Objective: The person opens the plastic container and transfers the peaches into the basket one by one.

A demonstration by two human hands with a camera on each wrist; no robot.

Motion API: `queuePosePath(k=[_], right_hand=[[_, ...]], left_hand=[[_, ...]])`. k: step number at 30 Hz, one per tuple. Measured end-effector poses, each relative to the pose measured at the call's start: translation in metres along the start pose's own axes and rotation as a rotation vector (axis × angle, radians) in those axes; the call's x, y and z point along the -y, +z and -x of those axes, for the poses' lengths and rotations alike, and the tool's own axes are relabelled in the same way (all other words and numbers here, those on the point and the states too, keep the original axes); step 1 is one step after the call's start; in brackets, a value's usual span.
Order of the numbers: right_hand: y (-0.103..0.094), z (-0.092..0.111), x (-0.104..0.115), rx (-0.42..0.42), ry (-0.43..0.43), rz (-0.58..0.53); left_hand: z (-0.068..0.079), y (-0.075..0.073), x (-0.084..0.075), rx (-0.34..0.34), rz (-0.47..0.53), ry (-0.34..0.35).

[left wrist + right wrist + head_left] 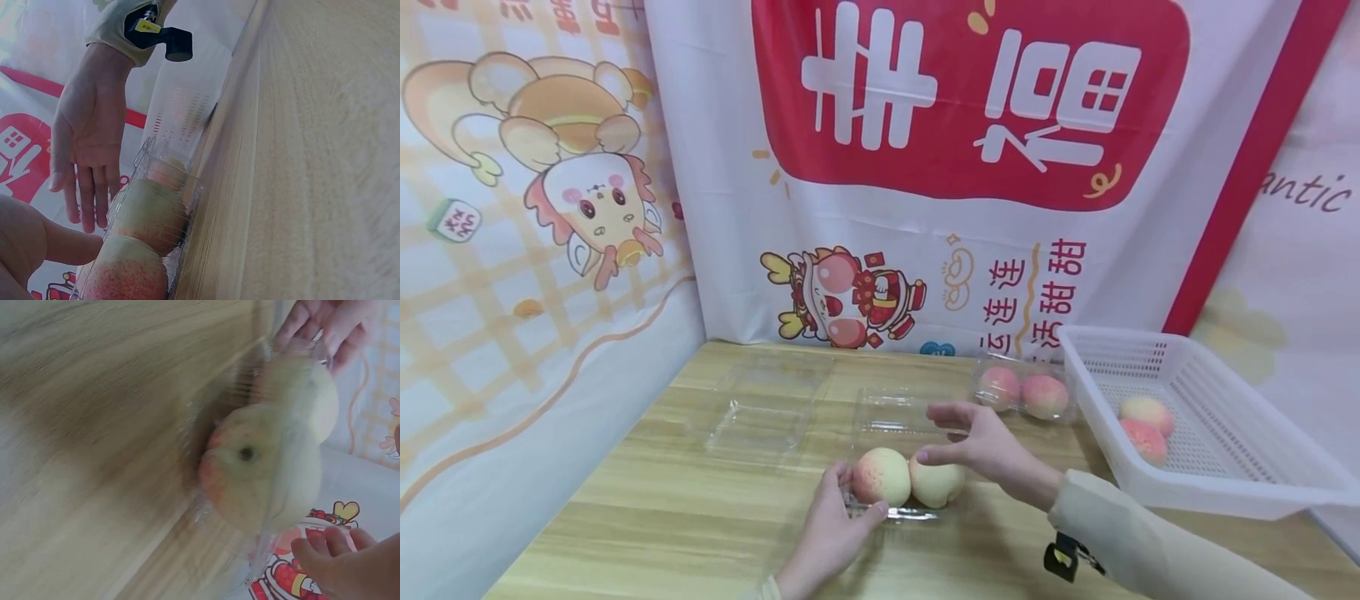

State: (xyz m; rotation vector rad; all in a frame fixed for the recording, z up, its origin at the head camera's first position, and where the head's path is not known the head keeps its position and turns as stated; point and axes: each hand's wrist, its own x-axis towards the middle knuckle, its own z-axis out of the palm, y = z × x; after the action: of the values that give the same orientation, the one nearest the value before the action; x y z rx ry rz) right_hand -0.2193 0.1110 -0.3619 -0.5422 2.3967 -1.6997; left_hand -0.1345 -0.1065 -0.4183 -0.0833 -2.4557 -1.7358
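Two pale peaches with a pink blush, the left peach [882, 477] and the right peach [937, 485], sit side by side in a clear plastic clamshell box [913, 514]. Its lid [891, 410] is folded back behind them. My left hand [833, 527] grips the box's left end, thumb at the front edge and fingers round the side, as the right wrist view also shows. Above the right peach, my right hand [983, 443] hovers with fingers extended, holding nothing. In the left wrist view, that right hand [97, 128] hangs apart from the box with straight fingers.
Another clear box [760, 425] stands unfolded at the left. At the back right, a clear box holds two pink peaches [1043, 397]. Beside it, a white plastic basket [1240, 492] contains two more peaches [1145, 417]. Printed cloths hang behind the wooden table [647, 492].
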Motion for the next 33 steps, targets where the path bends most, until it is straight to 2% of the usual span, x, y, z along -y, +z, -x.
queuePosePath(k=[7,13,19,27,33], right_hand=[[-0.001,0.002,-0.017,0.072,-0.003,0.041],[-0.001,-0.002,-0.029,0.137,-0.051,0.208],[-0.003,-0.010,-0.029,0.213,-0.073,0.338],[-0.004,-0.013,-0.029,0.287,-0.069,0.323],[-0.004,-0.015,-0.029,0.329,-0.096,0.336]], left_hand=[[0.002,0.001,-0.001,0.006,0.007,0.001],[0.001,0.001,-0.002,0.003,-0.002,-0.001],[-0.001,0.001,-0.001,-0.007,-0.015,0.006],[0.000,-0.001,0.001,-0.001,-0.018,0.004],[0.000,0.000,0.000,-0.005,-0.020,-0.006]])
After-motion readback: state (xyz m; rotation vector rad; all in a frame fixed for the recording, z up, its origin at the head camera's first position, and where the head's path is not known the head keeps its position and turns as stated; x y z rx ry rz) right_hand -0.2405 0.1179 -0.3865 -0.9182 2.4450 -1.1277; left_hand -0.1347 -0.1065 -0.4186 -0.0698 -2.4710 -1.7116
